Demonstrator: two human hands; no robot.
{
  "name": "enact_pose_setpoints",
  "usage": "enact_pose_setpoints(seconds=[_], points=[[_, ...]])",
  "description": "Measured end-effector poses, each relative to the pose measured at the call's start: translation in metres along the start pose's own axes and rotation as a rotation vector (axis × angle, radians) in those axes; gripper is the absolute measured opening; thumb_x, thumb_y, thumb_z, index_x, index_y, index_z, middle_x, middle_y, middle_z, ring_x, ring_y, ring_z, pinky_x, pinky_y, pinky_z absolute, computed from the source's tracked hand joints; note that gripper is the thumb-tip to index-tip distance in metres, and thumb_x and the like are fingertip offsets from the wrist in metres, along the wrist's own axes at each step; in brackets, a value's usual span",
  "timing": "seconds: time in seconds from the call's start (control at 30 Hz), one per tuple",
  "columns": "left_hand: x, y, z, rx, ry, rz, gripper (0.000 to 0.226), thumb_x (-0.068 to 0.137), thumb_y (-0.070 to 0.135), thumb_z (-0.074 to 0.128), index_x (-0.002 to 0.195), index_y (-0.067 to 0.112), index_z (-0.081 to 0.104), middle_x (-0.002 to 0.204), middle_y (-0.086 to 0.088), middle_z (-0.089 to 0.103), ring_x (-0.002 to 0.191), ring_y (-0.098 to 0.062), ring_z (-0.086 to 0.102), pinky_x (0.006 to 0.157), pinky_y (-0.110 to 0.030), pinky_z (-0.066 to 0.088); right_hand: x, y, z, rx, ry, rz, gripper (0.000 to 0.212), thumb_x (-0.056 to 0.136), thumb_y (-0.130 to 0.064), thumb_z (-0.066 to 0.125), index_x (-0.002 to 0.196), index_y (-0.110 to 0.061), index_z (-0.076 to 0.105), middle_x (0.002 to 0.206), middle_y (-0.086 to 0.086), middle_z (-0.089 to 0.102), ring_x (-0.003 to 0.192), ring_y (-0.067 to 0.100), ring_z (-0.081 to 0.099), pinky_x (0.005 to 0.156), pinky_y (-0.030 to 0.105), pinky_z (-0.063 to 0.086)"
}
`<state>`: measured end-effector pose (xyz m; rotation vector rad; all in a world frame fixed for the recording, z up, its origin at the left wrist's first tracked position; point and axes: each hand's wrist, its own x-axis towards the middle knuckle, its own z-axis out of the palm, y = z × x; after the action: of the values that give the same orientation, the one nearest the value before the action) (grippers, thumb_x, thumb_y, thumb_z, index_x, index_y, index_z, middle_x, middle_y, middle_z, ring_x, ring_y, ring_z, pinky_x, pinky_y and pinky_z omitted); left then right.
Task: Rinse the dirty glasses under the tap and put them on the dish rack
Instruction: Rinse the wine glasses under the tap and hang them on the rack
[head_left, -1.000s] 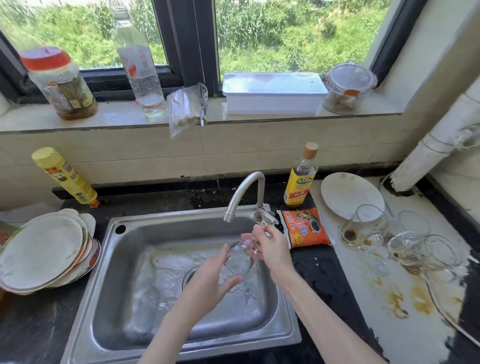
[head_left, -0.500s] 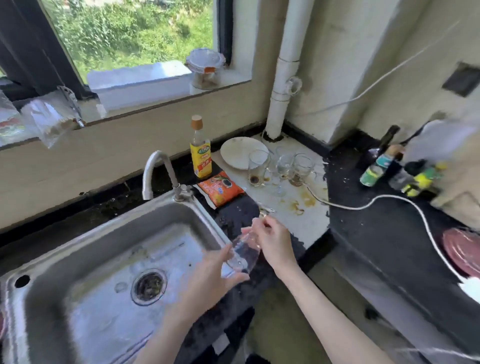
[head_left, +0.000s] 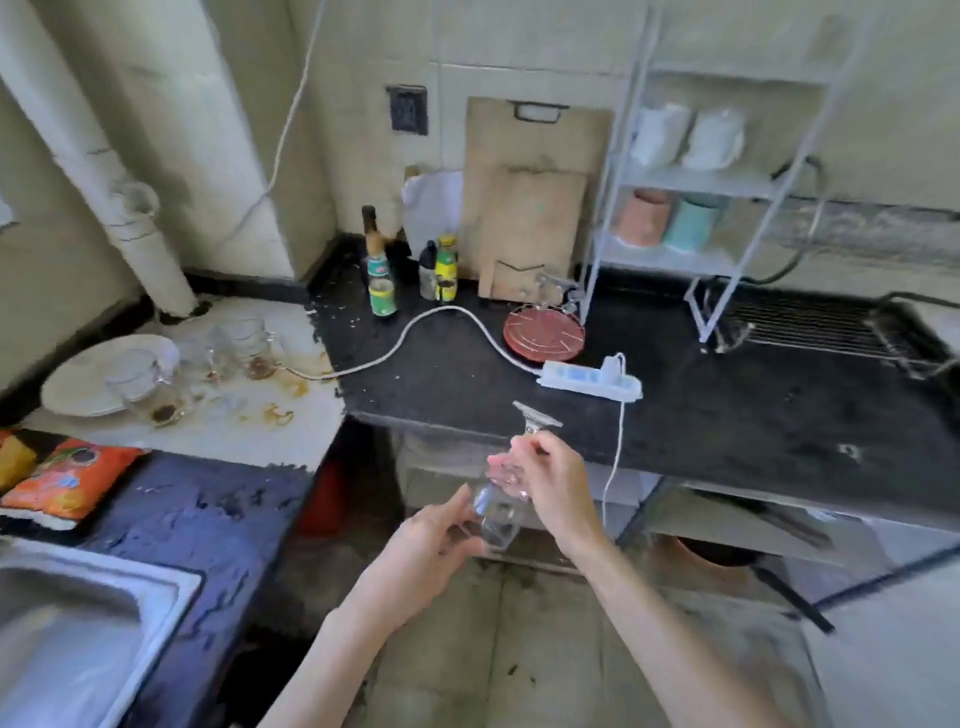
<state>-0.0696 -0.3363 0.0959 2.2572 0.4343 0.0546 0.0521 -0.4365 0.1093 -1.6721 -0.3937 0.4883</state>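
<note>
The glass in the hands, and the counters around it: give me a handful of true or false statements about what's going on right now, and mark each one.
1. Both hands hold the glass, the left hand at its bowl and the right hand near its stem. True.
2. The glass is held with its foot up and tilted. True.
3. The glass is under the running tap. False: it is held over the floor, away from the sink.
4. Dirty glasses stand on the stained counter beside a white plate. True.
5. The wire rack on the dark counter already holds several glasses. False: no glasses show on it.
</note>
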Motion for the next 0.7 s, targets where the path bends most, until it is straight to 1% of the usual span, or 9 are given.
enact_pose_setpoints(seconds=[0.07,0.2,0.27,0.37,0.43,0.5,0.57,0.63,0.7], points=[[0.021,0.041,0.038,-0.035,-0.012,0.049,0.055,0.079,0.024,0.072,0.127,0.033,0.047,0.089,0.029,0.053,0.081,0.016,0.052,0.073,0.002,0.033,0.003,0.008,-0.057,-0.018,0.082,0.003,0.021,0.096,-0.015,0.051,0.082,-0.002,0.057,0.074,0.001,0.072,0.068,0.008,0.07,0.06,0.019,0.053],[0.062,0.111,0.116,-0.032,-0.069,0.037,0.047,0.075,0.04,0.074,0.115,0.034,0.052,0.091,0.022,0.051,0.095,-0.005,0.052,0.08,-0.017,0.037,0.007,0.026,-0.165,-0.065,0.209,0.014,0.022,0.094,-0.022,0.054,0.076,-0.011,0.06,0.076,0.003,0.073,0.08,0.017,0.071,0.077,0.043,0.057],[0.084,0.139,0.144,-0.001,-0.167,0.068,0.039,0.078,0.037,0.071,0.112,0.03,0.054,0.094,0.019,0.052,0.096,-0.009,0.054,0.077,-0.02,0.037,0.007,0.028,-0.212,0.008,0.265,0.043,0.024,0.095,-0.017,0.052,0.073,-0.009,0.056,0.077,0.009,0.072,0.077,0.017,0.072,0.072,0.038,0.059],[0.115,0.177,0.174,0.006,-0.272,0.136,0.042,0.083,0.029,0.067,0.122,0.031,0.052,0.1,0.017,0.054,0.094,-0.009,0.054,0.076,-0.018,0.035,0.007,0.026,-0.273,0.111,0.332,0.071,0.027,0.096,-0.008,0.048,0.069,-0.005,0.05,0.073,0.012,0.068,0.067,0.007,0.07,0.057,0.016,0.052],[0.14,0.196,0.194,0.023,-0.326,0.178,0.048,0.086,0.027,0.064,0.131,0.031,0.047,0.11,0.016,0.059,0.095,-0.007,0.055,0.077,-0.014,0.035,0.014,0.03,-0.307,0.1,0.372,0.062,0.027,0.096,-0.009,0.049,0.069,-0.005,0.05,0.077,0.014,0.07,0.071,0.009,0.071,0.058,0.017,0.052],[0.164,0.212,0.211,0.042,-0.374,0.224,0.045,0.087,0.027,0.063,0.13,0.024,0.052,0.119,0.01,0.063,0.104,-0.009,0.058,0.08,-0.008,0.034,0.023,0.033,-0.337,0.082,0.427,0.044,0.027,0.095,-0.01,0.049,0.068,-0.007,0.051,0.08,0.014,0.073,0.075,0.013,0.072,0.06,0.019,0.054],[0.188,0.229,0.226,0.038,-0.403,0.257,0.046,0.083,0.03,0.067,0.126,0.019,0.055,0.117,0.013,0.062,0.107,-0.011,0.058,0.079,-0.005,0.034,0.035,0.035,-0.363,0.071,0.468,0.053,0.027,0.095,-0.01,0.05,0.068,-0.008,0.051,0.081,0.013,0.073,0.073,0.015,0.072,0.059,0.019,0.053],[0.21,0.245,0.239,0.005,-0.432,0.26,0.058,0.076,0.036,0.074,0.128,0.021,0.052,0.111,0.018,0.058,0.106,-0.009,0.057,0.085,-0.011,0.039,0.051,0.037,-0.385,0.067,0.478,0.065,0.025,0.094,-0.011,0.05,0.071,-0.006,0.053,0.082,0.012,0.073,0.074,0.018,0.072,0.064,0.023,0.056],[0.238,0.258,0.252,0.0,-0.422,0.258,0.06,0.073,0.04,0.075,0.126,0.027,0.052,0.106,0.015,0.059,0.103,-0.01,0.057,0.084,-0.016,0.04,0.073,0.037,-0.404,0.043,0.489,0.068,0.023,0.094,-0.012,0.05,0.073,-0.004,0.054,0.084,0.012,0.074,0.075,0.019,0.072,0.068,0.025,0.057]])
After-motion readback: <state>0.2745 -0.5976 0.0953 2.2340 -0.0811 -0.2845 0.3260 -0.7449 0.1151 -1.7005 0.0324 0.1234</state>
